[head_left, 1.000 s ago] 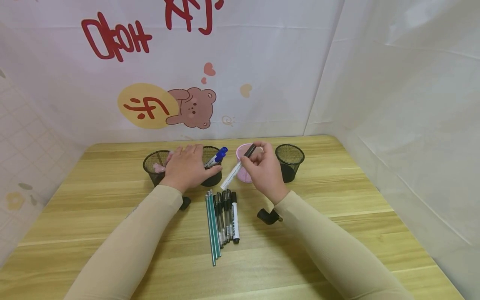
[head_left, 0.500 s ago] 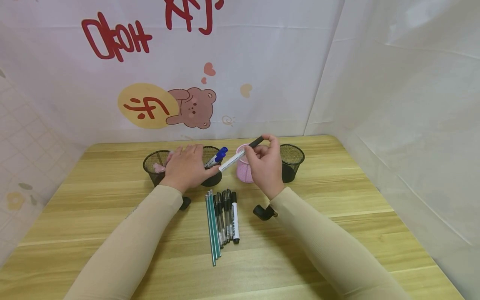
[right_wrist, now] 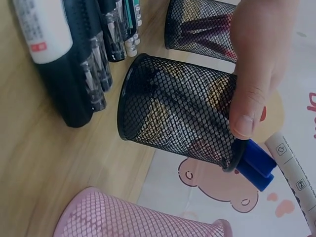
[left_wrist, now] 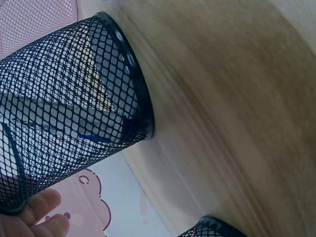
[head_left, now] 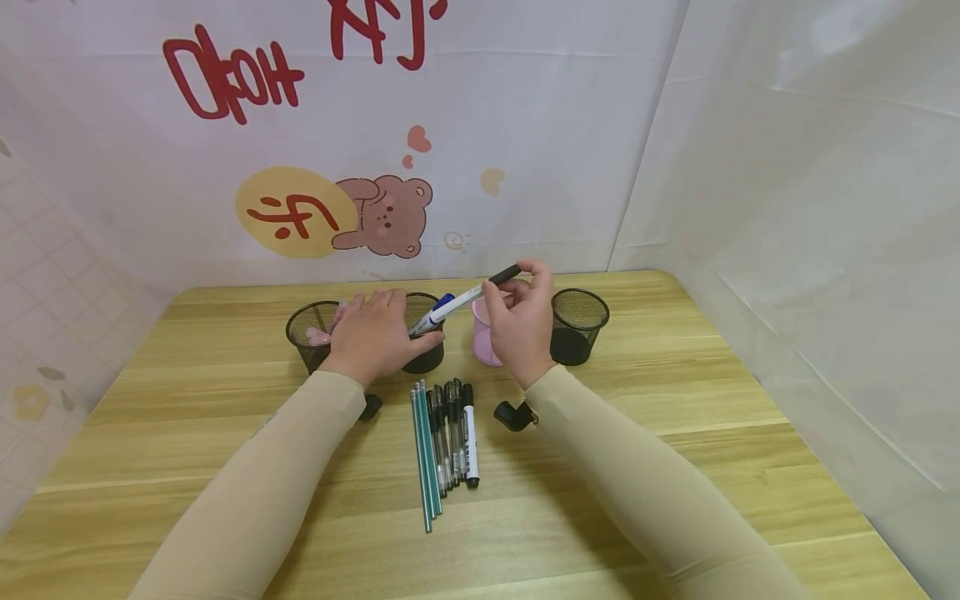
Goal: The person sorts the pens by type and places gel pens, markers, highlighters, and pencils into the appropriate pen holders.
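My left hand (head_left: 372,333) grips a black mesh pen cup (head_left: 425,358) at its rim, the thumb across the near side. Inside, blue-capped markers (right_wrist: 256,165) lean out over the rim. A white marker with a black end (head_left: 468,294) is pinched between thumb and fingers of my right hand (head_left: 521,321). It slants down to the left, its white tip overlapping the blue caps and the cup's mouth in the head view. In the right wrist view the white marker (right_wrist: 294,170) shows beside the blue caps.
A pink mesh cup (head_left: 483,337) stands by my right hand, with another black mesh cup (head_left: 579,325) to its right. A black cup (head_left: 303,329) with pink items stands left. Green pencils (head_left: 423,450), black pens (head_left: 452,433) and a black-capped white marker (head_left: 470,437) lie in front.
My right hand has lifted the white marker from above the pink cup and brought it left, its tip now over the held black cup. The left hand has stayed still.
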`<state>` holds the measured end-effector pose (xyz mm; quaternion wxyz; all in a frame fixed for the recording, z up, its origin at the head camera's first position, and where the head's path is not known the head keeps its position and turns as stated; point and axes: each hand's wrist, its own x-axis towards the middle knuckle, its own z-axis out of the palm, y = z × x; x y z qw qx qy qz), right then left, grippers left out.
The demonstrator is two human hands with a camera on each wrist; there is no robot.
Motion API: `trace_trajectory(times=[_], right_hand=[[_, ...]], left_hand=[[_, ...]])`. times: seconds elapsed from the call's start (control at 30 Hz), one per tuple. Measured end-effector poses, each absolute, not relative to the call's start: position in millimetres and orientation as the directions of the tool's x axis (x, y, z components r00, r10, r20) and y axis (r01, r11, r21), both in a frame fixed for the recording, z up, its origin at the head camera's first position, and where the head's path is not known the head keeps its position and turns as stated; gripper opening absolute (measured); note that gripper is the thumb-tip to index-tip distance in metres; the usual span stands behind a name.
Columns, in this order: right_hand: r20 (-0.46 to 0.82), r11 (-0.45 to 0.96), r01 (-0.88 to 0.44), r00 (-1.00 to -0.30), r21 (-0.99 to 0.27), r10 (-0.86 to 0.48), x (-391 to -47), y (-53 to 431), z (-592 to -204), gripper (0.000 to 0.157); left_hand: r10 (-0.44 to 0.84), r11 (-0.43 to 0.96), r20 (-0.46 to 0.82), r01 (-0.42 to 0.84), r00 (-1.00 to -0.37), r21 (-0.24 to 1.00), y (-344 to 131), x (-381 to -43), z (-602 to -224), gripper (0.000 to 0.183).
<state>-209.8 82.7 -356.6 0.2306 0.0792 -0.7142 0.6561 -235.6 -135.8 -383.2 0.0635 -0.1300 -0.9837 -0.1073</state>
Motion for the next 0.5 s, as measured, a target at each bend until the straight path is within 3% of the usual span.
trace_trajectory(times=[0.5], right_hand=[[0.448,0.146,-0.429,-0.884,-0.891,0.135,-211.7,77.6,-363.5,0.044]], left_hand=[[0.241,0.943,0.141,0.266,-0.96,0.198,-135.7,-234.2,-381.7,0.103]])
